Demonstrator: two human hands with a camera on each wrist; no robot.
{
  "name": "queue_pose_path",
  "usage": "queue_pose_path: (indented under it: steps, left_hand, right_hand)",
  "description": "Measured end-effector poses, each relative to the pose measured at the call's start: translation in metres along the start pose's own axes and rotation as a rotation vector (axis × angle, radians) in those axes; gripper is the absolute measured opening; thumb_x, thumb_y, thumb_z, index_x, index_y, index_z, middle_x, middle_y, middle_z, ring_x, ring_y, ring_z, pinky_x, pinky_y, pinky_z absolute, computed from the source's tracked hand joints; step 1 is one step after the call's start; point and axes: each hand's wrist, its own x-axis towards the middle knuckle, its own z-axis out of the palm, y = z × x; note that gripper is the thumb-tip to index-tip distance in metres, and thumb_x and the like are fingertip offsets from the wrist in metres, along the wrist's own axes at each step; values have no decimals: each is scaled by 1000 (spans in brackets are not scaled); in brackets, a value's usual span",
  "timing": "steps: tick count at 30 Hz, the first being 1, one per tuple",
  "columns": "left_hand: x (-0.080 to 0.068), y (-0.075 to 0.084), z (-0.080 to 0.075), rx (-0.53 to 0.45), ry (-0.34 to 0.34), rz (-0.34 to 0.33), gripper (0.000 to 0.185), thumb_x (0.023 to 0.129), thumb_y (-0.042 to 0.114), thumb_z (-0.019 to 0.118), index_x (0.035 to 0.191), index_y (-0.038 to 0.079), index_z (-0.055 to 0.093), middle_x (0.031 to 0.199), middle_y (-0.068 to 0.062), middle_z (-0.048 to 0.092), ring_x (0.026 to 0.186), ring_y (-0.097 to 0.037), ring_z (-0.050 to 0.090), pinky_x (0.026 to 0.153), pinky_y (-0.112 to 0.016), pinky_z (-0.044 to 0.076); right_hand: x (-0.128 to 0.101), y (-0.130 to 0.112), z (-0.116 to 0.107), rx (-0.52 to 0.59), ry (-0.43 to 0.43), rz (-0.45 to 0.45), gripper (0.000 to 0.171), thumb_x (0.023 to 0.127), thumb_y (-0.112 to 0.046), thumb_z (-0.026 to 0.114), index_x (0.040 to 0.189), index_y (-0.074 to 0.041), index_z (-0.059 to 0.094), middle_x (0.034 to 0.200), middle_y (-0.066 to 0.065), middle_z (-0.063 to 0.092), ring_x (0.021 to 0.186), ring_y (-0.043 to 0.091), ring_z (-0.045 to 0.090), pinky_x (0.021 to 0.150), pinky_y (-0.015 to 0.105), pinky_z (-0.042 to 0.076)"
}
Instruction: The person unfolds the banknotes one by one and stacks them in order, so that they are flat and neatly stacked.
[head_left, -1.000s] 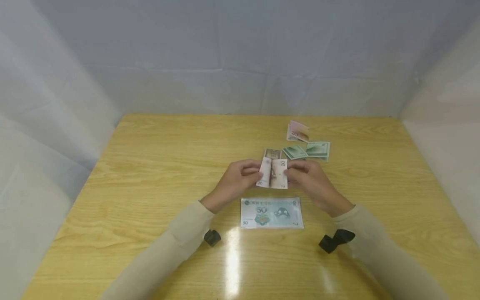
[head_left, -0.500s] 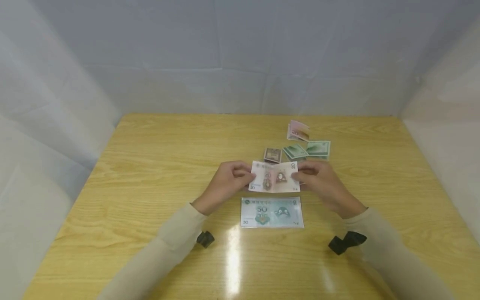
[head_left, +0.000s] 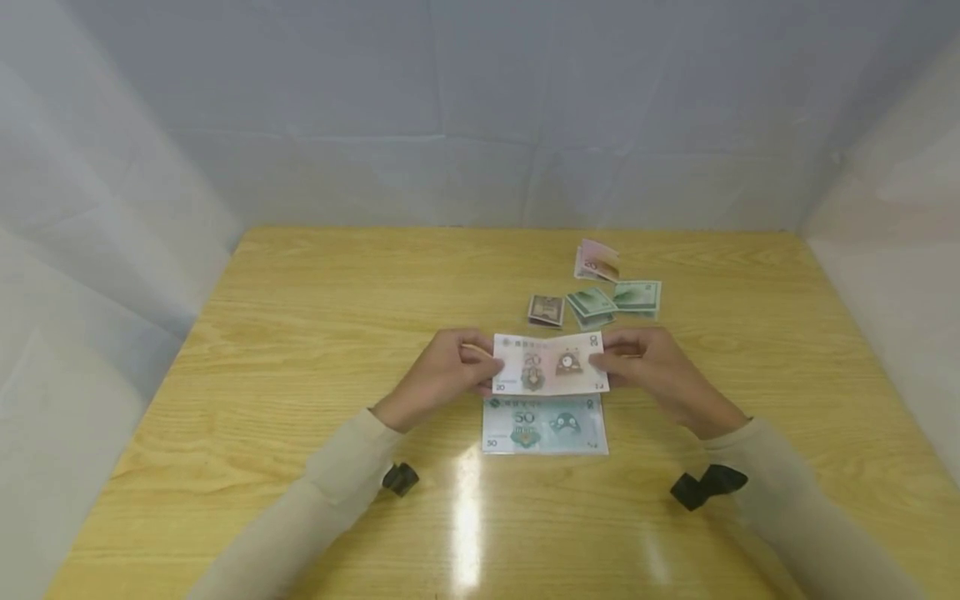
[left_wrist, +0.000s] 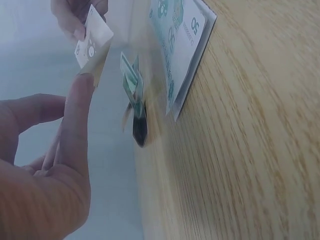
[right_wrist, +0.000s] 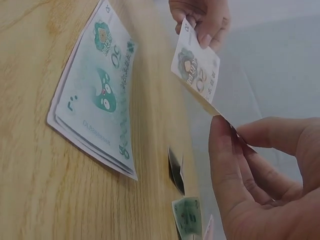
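In the head view a pinkish-brown toy banknote marked 20 (head_left: 551, 364) is spread flat between both hands, with a slight crease across it. My left hand (head_left: 442, 372) pinches its left end between thumb and fingers. At the opposite end my right hand (head_left: 656, 373) does the same. Just below on the table lies a green-blue banknote marked 50 (head_left: 543, 433), its top edge overlapped by the 20. The right wrist view shows that the 50 note (right_wrist: 97, 87) tops a small stack of notes, and that the 20 note (right_wrist: 197, 67) is raised off the table.
Beyond the hands sit several folded notes: a brown one (head_left: 546, 309), two green ones, left (head_left: 591, 302) and right (head_left: 637, 296), and a pink one (head_left: 598, 260) farthest back. A pale curtain (head_left: 480, 117) hangs behind the wooden table (head_left: 337, 292).
The 20 note, folded a second ago, has been opened out to full width as both hands moved apart. Hands and note have come slightly nearer, down to the 50 note.
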Motion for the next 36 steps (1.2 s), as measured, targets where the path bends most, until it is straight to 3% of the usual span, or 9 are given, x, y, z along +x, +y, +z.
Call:
queue_pose_path:
  steps: [15,25,36]
  left_hand:
    - [-6,-2,-6,-42,-87,-56,24,94,-3,65,116,-11,58,95,-21,74,84,-39,73,78,-45,64]
    - [-5,-4,-10,44,-131,-110,20,94,-2,67,111,-9,61,92,-18,73,74,-25,73,77,-42,64]
    - [-4,-10,-12,121,-161,-146,19,92,-2,69,109,-9,62,90,-16,73,75,-27,73,73,-38,64]
  right_hand:
    - [-6,4,-3,-65,-26,86,39,92,-10,74,121,12,61,103,17,69,87,24,70,81,36,63]
    - [-8,9,-5,-65,-75,105,29,93,-11,74,111,9,66,99,15,72,84,26,71,81,41,63]
    - [-8,13,-2,-125,-151,91,21,92,-10,75,101,8,70,86,15,73,74,25,72,74,40,64]
